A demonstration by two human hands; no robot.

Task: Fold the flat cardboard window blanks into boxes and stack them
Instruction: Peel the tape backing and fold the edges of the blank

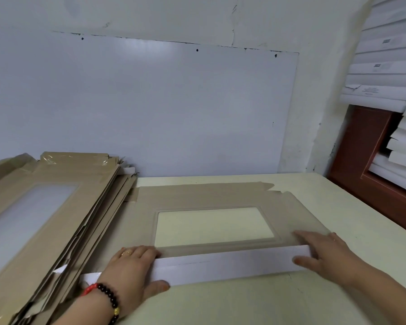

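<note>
Window blank (211,202) flat on table (338,231), frame centre. Left hand (129,268) and right hand (324,249) grip ends of near white flap (227,263) – raised. Advice: crease evenly along score, both ends together. Blank pile (45,207) – left.

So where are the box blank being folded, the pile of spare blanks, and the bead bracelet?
Cardboard blank (211,198): head view, brown panel above its window.
Stack of blanks (92,195): head view, top sheet's right border.
Bead bracelet (108,299): head view, dark beads at wrist.

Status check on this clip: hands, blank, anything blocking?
Left hand and right hand grip the near flap, folding it up. Window blank flat on table. Stack of blanks at left, apart; nothing blocking.
</note>
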